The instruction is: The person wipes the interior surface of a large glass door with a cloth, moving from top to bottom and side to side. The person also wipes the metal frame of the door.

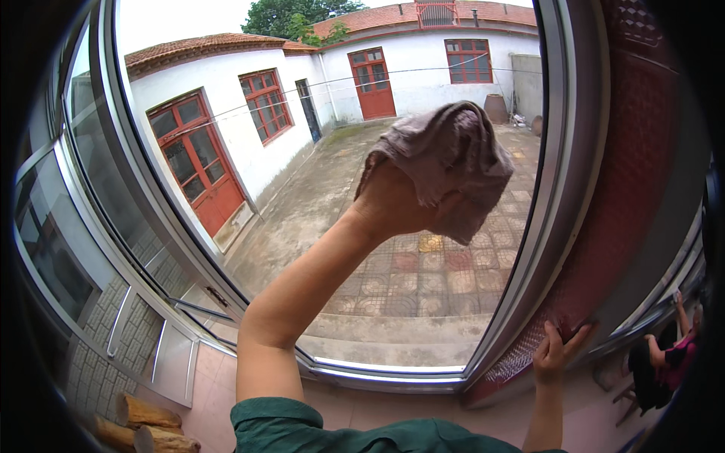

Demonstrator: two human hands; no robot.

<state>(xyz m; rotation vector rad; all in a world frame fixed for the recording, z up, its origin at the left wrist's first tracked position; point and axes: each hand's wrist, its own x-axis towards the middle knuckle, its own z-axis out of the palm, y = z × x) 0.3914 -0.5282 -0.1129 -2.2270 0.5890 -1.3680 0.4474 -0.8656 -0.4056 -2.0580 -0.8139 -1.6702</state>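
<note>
My left hand (396, 201) is raised and grips a crumpled mauve-grey cloth (453, 153), which covers most of its fingers. The cloth is in front of a large glass pane with a metal frame (544, 187); whether it touches the glass cannot be told. Lower right, my right hand (555, 351) rests by the foot of a dark red, textured wall panel (617, 187). Its thumb and index finger are spread apart, and I see nothing held in it.
Metal-framed door panels (113, 317) stand at left, with cut logs (150, 413) on the pink tiled floor (212, 379) below. A person (668, 357) sits on a stool at far right, one arm raised. Beyond the glass lies a paved courtyard (419, 283).
</note>
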